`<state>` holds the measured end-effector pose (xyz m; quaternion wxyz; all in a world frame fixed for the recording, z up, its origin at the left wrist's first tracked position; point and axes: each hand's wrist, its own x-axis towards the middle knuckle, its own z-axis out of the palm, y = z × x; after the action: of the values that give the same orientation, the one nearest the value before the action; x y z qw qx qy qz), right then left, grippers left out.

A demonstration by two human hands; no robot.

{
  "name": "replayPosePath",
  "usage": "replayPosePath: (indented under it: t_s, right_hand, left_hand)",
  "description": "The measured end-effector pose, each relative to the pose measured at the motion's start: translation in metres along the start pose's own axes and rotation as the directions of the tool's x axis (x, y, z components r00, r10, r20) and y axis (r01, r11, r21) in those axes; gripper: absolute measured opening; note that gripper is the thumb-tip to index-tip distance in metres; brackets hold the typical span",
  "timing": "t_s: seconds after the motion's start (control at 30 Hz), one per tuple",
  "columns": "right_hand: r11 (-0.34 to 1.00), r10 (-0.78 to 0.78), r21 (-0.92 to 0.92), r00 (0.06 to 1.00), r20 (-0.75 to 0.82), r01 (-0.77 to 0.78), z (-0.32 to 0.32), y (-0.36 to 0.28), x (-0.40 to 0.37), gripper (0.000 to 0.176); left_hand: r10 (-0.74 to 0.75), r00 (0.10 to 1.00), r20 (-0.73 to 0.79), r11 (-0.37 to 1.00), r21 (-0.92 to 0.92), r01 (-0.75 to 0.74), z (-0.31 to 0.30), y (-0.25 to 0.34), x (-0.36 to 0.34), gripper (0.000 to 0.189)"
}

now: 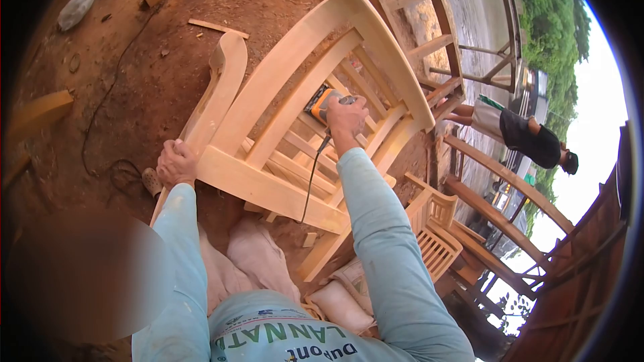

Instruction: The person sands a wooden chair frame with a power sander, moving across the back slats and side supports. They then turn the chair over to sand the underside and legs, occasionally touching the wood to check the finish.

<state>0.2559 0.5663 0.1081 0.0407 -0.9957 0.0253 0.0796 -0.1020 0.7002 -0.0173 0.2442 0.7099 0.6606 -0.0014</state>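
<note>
A pale wooden chair frame with slats stands tilted in front of me. My right hand is wrapped round an orange and black power sander, which rests against an inner rail of the frame. A dark cord hangs from the tool. At the frame's left corner, my left hand grips the wood beside the curved armrest, its fingers bent over the edge.
Another wooden frame stands behind at the upper right. A slatted chair is at the lower right, near sacks. A person in dark clothing stands at the right. A cable lies on the dirt at left.
</note>
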Motion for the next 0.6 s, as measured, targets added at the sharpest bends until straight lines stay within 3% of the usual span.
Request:
replayPosePath:
  t_s: [0.6]
  right_hand:
    - [0.999,-0.033,-0.01,0.998,-0.055,0.032,0.015,-0.003,0.006,0.075]
  left_hand:
    - [0.018,1.0,-0.016,1.0,0.024,-0.017,-0.004,0.003,-0.001,0.038]
